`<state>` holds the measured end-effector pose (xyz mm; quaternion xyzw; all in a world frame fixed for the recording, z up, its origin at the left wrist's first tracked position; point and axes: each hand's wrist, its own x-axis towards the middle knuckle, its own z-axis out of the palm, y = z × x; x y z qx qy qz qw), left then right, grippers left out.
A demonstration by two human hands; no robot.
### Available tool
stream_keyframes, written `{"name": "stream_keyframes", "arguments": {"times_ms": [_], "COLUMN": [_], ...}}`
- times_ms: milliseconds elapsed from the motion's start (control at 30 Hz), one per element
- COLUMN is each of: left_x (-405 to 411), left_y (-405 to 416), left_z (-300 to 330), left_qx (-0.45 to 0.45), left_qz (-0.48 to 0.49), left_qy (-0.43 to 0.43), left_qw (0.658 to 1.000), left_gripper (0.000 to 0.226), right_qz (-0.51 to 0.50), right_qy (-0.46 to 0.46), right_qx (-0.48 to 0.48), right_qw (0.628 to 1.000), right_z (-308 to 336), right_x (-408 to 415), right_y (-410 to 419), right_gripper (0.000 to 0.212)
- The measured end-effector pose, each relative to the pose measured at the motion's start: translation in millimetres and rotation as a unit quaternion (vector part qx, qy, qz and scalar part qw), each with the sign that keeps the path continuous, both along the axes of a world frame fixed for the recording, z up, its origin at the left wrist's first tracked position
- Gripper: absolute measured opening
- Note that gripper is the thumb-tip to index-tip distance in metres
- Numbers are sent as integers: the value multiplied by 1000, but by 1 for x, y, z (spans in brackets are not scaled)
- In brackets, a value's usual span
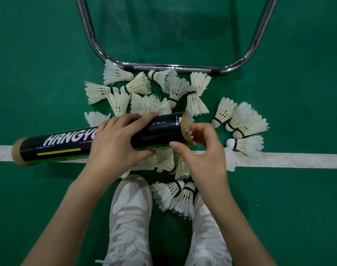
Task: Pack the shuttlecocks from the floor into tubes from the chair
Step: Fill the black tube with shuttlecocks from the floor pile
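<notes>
A long black cardboard tube [64, 144] with white lettering lies crosswise in front of me, its open mouth to the right. My left hand [117, 143] grips the tube around its middle. At the mouth, my right hand [200, 144] curls its fingers round a white shuttlecock [192, 138] whose feather tips stick out of the opening. Several white feather shuttlecocks [140, 87] lie scattered on the green floor beyond and below the tube, with another cluster [244, 125] to the right.
The chrome tube frame of a chair [175, 67] stands on the floor just behind the pile. A white court line [288, 160] runs across the green floor. My two white sneakers [131, 217] stand below, with two shuttlecocks [175, 196] between them.
</notes>
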<state>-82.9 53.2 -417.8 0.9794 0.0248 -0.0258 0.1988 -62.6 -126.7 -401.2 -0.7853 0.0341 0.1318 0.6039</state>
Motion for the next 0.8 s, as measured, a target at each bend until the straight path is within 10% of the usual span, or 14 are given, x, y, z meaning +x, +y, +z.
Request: {"name": "stream_keyframes", "arguments": {"times_ms": [800], "left_x": [-2], "left_y": [-7], "left_z": [6], "left_qx": [3], "left_qz": [-27], "left_qy": [-7], "left_qw": [1000], "left_gripper": [83], "right_qz": [181], "right_qy": [84], "right_qx": [79], "right_qw": [977], "right_z": [14], "right_x": [18], "right_y": [-18], "right_gripper": [22]}}
